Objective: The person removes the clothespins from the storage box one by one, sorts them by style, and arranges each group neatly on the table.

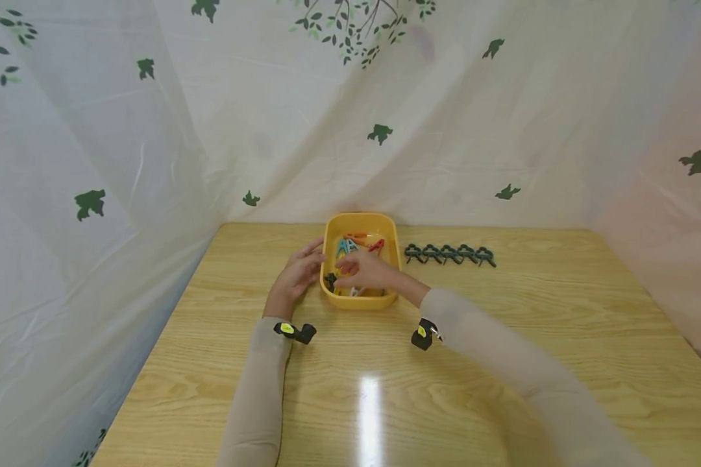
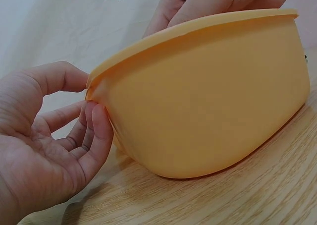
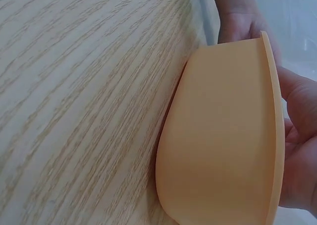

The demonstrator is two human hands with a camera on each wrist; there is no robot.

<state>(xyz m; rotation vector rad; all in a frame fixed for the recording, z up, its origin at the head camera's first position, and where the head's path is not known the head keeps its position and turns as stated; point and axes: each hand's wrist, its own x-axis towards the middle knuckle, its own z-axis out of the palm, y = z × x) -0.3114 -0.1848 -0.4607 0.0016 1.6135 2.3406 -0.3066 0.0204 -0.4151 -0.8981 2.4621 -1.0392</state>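
A yellow plastic tub stands on the table with small clips inside. My left hand is at its left side; in the left wrist view the fingers curl against the wall under the rim, holding it. My right hand reaches over the near rim into the tub, thumb and forefinger apart. Close to its fingertips, at the tub's left side, lies a dark green clip. Farther back in the tub are blue clothespins, a red clothespin and an orange clothespin. The right wrist view hides the fingertips behind the tub.
Several dark green clips form a row on the wooden table, right of the tub. Behind the table hangs a pale curtain with leaf prints. Each sleeve carries a small black wrist camera.
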